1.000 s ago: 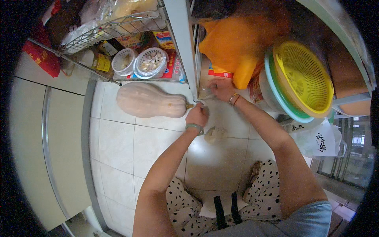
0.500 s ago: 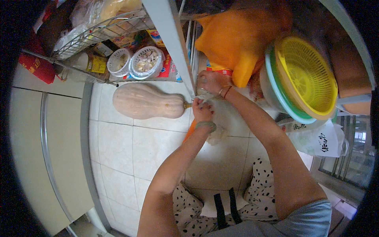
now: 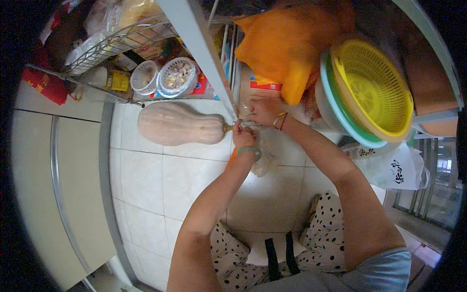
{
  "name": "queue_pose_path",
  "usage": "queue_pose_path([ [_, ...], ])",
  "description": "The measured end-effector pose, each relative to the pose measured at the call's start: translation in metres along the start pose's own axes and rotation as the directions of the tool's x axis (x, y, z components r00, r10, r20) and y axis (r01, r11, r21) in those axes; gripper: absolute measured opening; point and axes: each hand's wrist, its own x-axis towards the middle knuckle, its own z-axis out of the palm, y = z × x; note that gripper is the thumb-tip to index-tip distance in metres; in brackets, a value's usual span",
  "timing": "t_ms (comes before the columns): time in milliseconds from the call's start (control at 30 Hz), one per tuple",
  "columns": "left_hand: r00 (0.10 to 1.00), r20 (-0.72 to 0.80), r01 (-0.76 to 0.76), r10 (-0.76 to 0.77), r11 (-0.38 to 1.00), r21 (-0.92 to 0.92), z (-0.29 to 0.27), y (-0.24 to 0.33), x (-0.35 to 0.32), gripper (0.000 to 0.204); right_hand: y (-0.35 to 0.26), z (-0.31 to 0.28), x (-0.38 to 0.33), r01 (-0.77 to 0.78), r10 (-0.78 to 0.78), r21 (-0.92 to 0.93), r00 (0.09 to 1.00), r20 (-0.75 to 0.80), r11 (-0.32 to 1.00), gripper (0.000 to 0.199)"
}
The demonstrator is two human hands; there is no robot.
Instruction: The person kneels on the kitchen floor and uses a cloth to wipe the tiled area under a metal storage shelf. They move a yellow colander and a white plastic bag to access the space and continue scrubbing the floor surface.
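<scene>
My left hand (image 3: 243, 136) and my right hand (image 3: 265, 111) meet just beside the grey shelf post (image 3: 204, 58), both pinching the top of a thin clear plastic bag (image 3: 265, 155) that hangs down over the floor tiles. A green bangle sits on my left wrist and thin bracelets on my right. A pale butternut squash (image 3: 180, 129) lies on the tiles with its stem end almost touching my left hand. Something orange (image 3: 232, 156) shows beneath my left wrist; what it is I cannot tell.
A wire rack (image 3: 112, 44) at upper left carries two white baskets (image 3: 177, 78), one with garlic. An orange bag (image 3: 287, 44) and a yellow colander (image 3: 372, 87) stacked in basins stand at upper right. A white plastic bag (image 3: 394, 165) lies right; pale cabinet doors (image 3: 44, 185) run left.
My two hands have drawn closer together at the top of the bag, close to the shelf post. The orange thing under my left wrist has come into sight. The squash has not moved.
</scene>
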Motion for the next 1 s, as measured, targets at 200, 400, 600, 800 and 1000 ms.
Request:
queue_pose_path([
  [200,0.989,-0.075,-0.12,0.127,0.988,0.096,0.022,0.008,-0.011,0.033,0.031,0.008,0.001,-0.018,0.026,0.058,0.988,-0.149,0.998,0.021],
  [400,0.998,-0.067,0.012,-0.012,1.0,-0.001,0.045,0.022,-0.024,0.025,0.035,0.023,0.011,-0.086,0.108,0.15,0.983,-0.145,0.985,0.021],
  [600,0.99,-0.1,0.097,-0.096,0.995,0.001,0.055,0.03,-0.007,0.011,0.03,0.023,0.024,-0.185,0.23,0.269,0.963,-0.144,0.945,0.024],
  [800,0.884,0.238,-0.432,0.402,0.509,0.745,0.03,0.029,0.005,0.012,0.007,0.017,0.037,-0.295,0.358,0.311,0.918,-0.168,0.903,0.029],
  [1000,0.785,0.498,-0.571,0.369,0.119,0.812,0.047,0.044,-0.004,0.014,0.063,0.04,0.046,-0.286,0.492,0.618,0.85,-0.189,0.732,0.037],
])
